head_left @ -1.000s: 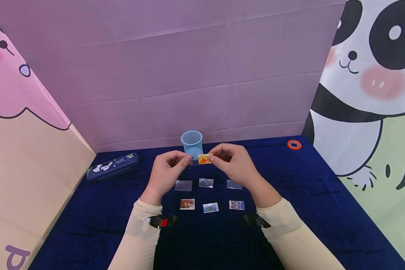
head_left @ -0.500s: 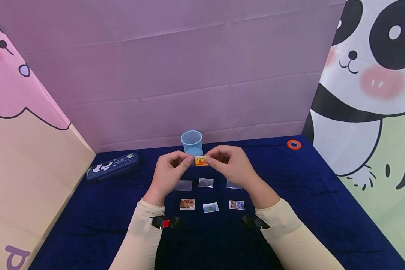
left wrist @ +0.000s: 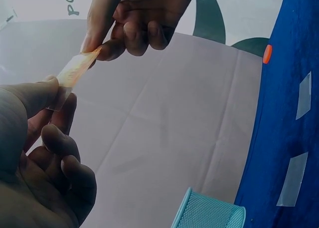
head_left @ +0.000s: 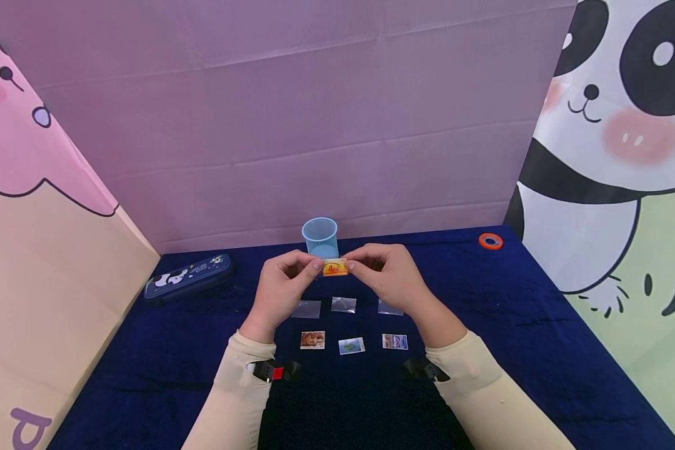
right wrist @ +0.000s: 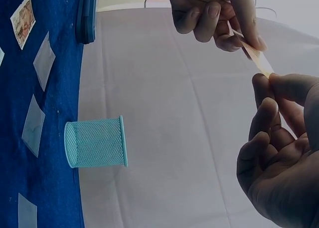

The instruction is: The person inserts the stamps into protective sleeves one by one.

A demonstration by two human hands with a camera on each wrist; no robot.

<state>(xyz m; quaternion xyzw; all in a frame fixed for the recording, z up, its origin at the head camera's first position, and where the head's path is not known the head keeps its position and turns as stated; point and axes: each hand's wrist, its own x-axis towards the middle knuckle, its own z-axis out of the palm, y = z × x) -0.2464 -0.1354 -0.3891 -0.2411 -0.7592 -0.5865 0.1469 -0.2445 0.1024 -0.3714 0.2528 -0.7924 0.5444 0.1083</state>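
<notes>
Between my two hands, in front of the mesh cup, is a small yellow-orange stamp point(head_left: 334, 268). My left hand point(head_left: 281, 284) pinches its left end between thumb and fingers. A clear plastic sleeve point(left wrist: 61, 99) shows around that end in the left wrist view; how far the stamp sits inside it, I cannot tell. At the other end, my right hand point(head_left: 390, 278) pinches the right edge. On the cloth below lie three more stamps, a brown one point(head_left: 312, 340), a green-blue one point(head_left: 351, 346) and a purple-blue one point(head_left: 395, 342). Behind them lie three clear sleeves, the middle one point(head_left: 344, 305) fully visible.
A light-blue mesh cup point(head_left: 319, 232) stands upright at the table's back edge. To the left lies a dark blue pencil case point(head_left: 188, 279) with panda pictures. An orange tape roll point(head_left: 490, 241) is at the back right. Dark blue cloth point(head_left: 146, 362) covers the table.
The stamp has shifted left to the left hand's fingertips, closing the gap seen a second ago. My right hand moved slightly left with it. In the last half second little has moved.
</notes>
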